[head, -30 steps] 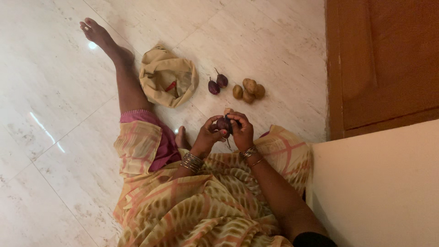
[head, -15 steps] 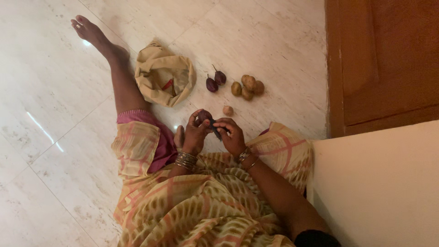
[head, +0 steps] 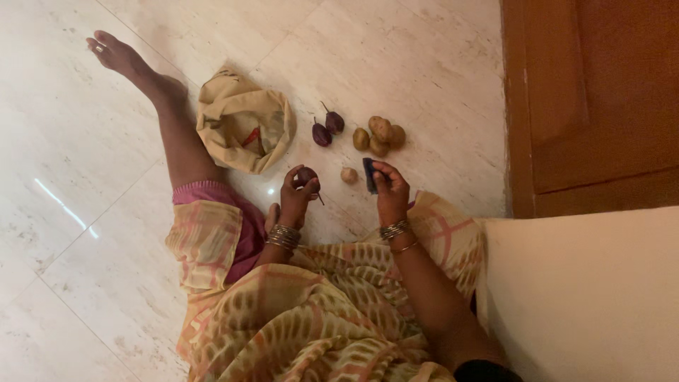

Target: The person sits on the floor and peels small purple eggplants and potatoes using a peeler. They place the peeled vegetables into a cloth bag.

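- We hold a small dark purple eggplant (head: 306, 175) in our left hand (head: 296, 197), fingers curled round it from below, its thin stem poking out down and to the right, above the floor in front of our lap.
- Our left wrist bends upward, a stack of metal bangles (head: 283, 236) sitting on it, the forearm running back into the folds of the yellow and pink patterned cloth (head: 311, 311) across our lap.
- Our right hand (head: 390, 191) is apart from the left one, raised at about the same height, thumb and fingers pinched on a small dark blue object (head: 369, 175); we cannot tell what it is.
- Right wrist is straight, thinner bangles on it, the forearm slanting down to the lower right.
- Between the two hands, on the pale marble floor (head: 424, 64), lies one small pale round vegetable (head: 349, 175).
- Just beyond it, two more purple eggplants (head: 327, 128) lie side by side, touching or nearly so.
- Right of those, a tight cluster of brownish potatoes (head: 380, 136).
- To the left, a beige cloth bag (head: 244, 127) stands open and slumped, something red showing inside.
- Our left leg stretches past the bag, bare foot (head: 117, 55) at the upper left.
- A brown wooden door (head: 594, 99) fills the upper right, a cream wall (head: 587, 290) below it.
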